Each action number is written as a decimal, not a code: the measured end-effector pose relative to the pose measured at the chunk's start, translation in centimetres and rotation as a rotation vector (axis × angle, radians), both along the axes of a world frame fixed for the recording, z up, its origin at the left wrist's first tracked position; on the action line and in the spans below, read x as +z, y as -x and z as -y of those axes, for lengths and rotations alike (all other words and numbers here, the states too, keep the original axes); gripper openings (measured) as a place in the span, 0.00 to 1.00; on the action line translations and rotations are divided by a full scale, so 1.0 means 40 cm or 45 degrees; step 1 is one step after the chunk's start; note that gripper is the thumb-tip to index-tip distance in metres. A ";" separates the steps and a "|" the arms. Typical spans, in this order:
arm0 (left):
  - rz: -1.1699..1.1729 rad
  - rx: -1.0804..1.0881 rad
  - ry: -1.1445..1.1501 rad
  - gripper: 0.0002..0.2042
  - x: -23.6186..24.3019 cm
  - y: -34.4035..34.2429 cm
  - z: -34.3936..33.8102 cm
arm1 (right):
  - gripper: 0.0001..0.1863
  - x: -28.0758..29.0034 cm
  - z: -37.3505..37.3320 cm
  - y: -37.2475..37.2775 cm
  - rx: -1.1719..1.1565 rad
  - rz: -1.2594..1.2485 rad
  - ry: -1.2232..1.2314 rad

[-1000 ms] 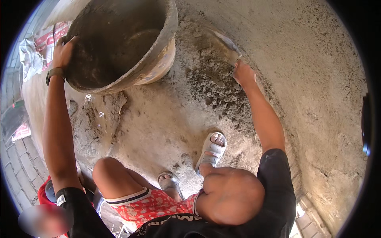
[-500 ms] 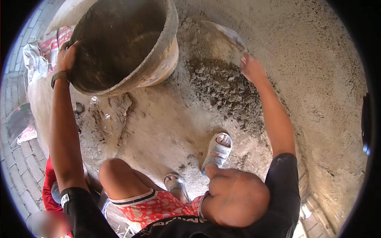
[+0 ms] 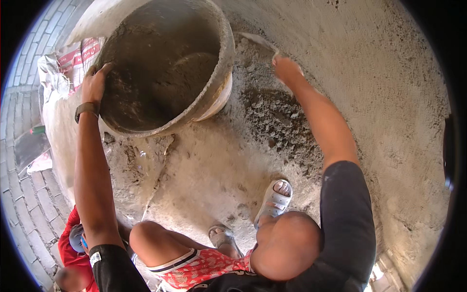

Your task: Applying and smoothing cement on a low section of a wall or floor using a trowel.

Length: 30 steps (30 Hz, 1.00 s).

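A large mortar-caked tub (image 3: 224,58) stands tilted toward me on the floor, its inside coated with wet grey mix. My left hand (image 3: 94,86) is closed over its left rim, thumb toward the inside. Just right of the tub, my right hand (image 3: 288,69) grips one end of a thin, pale, curved blade-like piece (image 3: 258,39); it is seen nearly edge-on, so I cannot tell its exact kind. Below that hand lies a heap of crumbly grey mortar (image 3: 275,117) along the wall's foot.
A rough plastered wall (image 3: 389,97) curves up on the right. Torn red-and-white sacks (image 3: 73,61) lie left of the tub, beside grey paving (image 3: 41,194). A person in red (image 3: 73,248) is at the lower left. My sandalled feet stand on the dusty floor (image 3: 209,165).
The pale piece has swung up and left with my right hand, toward the tub, and turned edge-on. My left hand keeps its hold on the rim. The whole view has shifted slightly.
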<state>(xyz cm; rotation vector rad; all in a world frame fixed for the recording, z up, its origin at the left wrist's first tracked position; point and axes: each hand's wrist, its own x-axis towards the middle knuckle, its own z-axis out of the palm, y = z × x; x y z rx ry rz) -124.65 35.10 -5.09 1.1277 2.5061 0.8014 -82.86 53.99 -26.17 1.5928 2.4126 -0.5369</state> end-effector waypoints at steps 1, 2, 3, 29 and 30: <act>0.018 -0.004 -0.021 0.25 -0.003 0.001 0.002 | 0.15 -0.004 0.014 -0.032 0.044 -0.009 -0.022; 0.037 -0.009 -0.041 0.25 -0.006 0.002 0.003 | 0.13 -0.009 0.029 -0.062 0.095 -0.008 -0.050; 0.045 -0.013 -0.053 0.25 -0.007 -0.001 0.000 | 0.12 -0.007 0.045 -0.098 0.141 -0.003 -0.080; 1.380 1.107 -1.497 0.12 -0.075 0.006 0.084 | 0.17 0.283 0.281 -0.224 -0.344 -0.350 0.255; 1.380 1.108 -1.499 0.12 -0.064 -0.021 0.058 | 0.17 0.264 0.274 -0.219 -0.342 -0.350 0.254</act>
